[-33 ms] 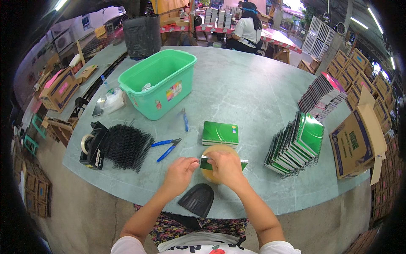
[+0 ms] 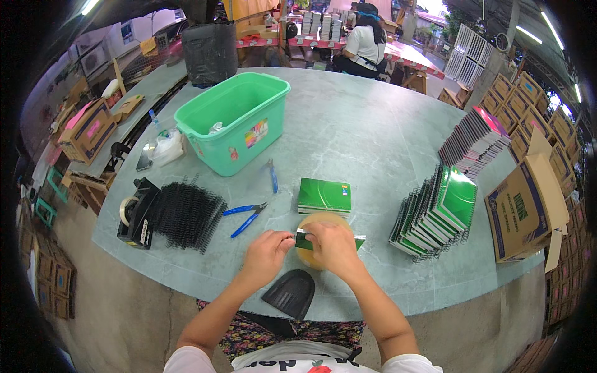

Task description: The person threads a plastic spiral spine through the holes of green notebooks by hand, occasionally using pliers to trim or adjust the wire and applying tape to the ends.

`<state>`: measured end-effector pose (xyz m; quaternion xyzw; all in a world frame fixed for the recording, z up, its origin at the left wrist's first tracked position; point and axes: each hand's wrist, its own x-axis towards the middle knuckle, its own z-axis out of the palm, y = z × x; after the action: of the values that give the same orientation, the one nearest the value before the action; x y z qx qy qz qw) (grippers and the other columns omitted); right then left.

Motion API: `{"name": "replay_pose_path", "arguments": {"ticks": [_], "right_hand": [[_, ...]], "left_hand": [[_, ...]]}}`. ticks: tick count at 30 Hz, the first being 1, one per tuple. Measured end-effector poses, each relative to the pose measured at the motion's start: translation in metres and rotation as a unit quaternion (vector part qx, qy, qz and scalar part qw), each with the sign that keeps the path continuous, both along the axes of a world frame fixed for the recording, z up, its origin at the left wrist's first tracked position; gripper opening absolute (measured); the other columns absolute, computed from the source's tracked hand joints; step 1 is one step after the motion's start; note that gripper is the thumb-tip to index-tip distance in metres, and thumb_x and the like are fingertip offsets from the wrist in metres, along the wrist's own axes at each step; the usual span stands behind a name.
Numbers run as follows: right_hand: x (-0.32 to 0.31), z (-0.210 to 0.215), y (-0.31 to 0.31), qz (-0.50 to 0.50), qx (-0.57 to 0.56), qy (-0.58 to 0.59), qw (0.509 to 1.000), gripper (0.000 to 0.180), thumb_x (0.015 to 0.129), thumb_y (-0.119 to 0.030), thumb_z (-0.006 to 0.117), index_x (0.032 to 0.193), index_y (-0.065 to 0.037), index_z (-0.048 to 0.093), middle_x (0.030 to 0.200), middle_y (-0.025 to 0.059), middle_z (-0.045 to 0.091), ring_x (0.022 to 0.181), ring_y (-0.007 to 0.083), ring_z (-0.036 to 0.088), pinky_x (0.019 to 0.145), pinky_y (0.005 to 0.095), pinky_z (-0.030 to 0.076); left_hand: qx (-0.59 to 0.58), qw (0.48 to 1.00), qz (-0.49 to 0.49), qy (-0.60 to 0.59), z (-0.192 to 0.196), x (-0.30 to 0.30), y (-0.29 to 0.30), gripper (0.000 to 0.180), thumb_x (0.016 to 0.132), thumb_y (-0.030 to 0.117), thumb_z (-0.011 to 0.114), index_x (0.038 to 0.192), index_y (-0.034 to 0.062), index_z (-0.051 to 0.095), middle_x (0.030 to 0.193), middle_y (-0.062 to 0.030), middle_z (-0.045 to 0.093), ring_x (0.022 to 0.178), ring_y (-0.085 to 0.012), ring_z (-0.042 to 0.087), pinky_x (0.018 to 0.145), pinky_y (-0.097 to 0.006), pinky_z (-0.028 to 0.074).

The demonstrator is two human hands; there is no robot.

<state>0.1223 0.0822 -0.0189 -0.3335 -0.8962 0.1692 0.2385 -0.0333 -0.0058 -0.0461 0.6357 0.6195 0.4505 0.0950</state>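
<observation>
A green-covered notebook is tilted up on its edge over a round tan disc. My right hand grips it from above, fingers closed and covering much of it. At the notebook's left end, my left hand is closed in a pinch; whatever lies between its fingertips is too small to make out. Just beyond the disc lies a small stack of green notebooks. Blue-handled pliers rest open to the left, with a second blue pair farther off. Near my wrists is a black rounded pad.
Black spiral coils are heaped beside a tape dispenser. A green tub stands at the far left. Coil-fitted green notebooks, a pink-topped stack and an open carton line the right. Another person sits beyond the table.
</observation>
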Motion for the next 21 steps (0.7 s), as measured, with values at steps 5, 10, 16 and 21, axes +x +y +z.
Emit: {"name": "replay_pose_path", "arguments": {"ticks": [5, 10, 16, 21], "right_hand": [[0.0, 0.007, -0.004, 0.009, -0.023, -0.002, 1.0, 0.019, 0.075, -0.008, 0.063, 0.094, -0.007, 0.065, 0.082, 0.0134, 0.065, 0.076, 0.0325, 0.062, 0.067, 0.0418, 0.048], [-0.006, -0.003, -0.004, 0.03, -0.008, 0.013, 0.999, 0.03, 0.072, -0.009, 0.063, 0.101, -0.011, 0.062, 0.078, 0.0103, 0.066, 0.073, 0.0292, 0.064, 0.065, 0.0399, 0.047], [-0.011, -0.01, -0.008, 0.047, 0.074, -0.025, 0.996, 0.033, 0.077, -0.009, 0.06, 0.109, -0.011, 0.058, 0.085, 0.0086, 0.065, 0.078, 0.0269, 0.063, 0.067, 0.0401, 0.046], [-0.017, -0.015, -0.006, 0.004, 0.044, 0.027, 0.999, 0.022, 0.082, -0.015, 0.061, 0.103, -0.012, 0.058, 0.084, 0.0055, 0.065, 0.077, 0.0259, 0.061, 0.066, 0.0379, 0.044]], "left_hand": [[-0.024, 0.999, 0.038, -0.031, 0.0, 0.005, 0.0, 0.016, 0.089, 0.015, 0.057, 0.092, 0.0, 0.062, 0.077, -0.0152, 0.06, 0.066, -0.0282, 0.058, 0.06, -0.035, 0.045], [0.053, 0.997, 0.057, 0.027, -0.005, -0.004, 0.008, 0.017, 0.087, 0.016, 0.059, 0.094, 0.0006, 0.061, 0.073, -0.0144, 0.059, 0.064, -0.0287, 0.058, 0.061, -0.037, 0.046], [-0.204, 0.977, -0.022, 0.062, 0.005, -0.05, -0.005, 0.026, 0.081, 0.018, 0.065, 0.103, 0.0047, 0.06, 0.076, -0.014, 0.06, 0.069, -0.0312, 0.059, 0.064, -0.041, 0.046], [-0.074, 0.996, -0.007, 0.051, 0.026, -0.036, -0.004, 0.024, 0.079, 0.018, 0.067, 0.099, 0.0052, 0.061, 0.075, -0.0134, 0.06, 0.069, -0.0302, 0.059, 0.064, -0.038, 0.047]]}}
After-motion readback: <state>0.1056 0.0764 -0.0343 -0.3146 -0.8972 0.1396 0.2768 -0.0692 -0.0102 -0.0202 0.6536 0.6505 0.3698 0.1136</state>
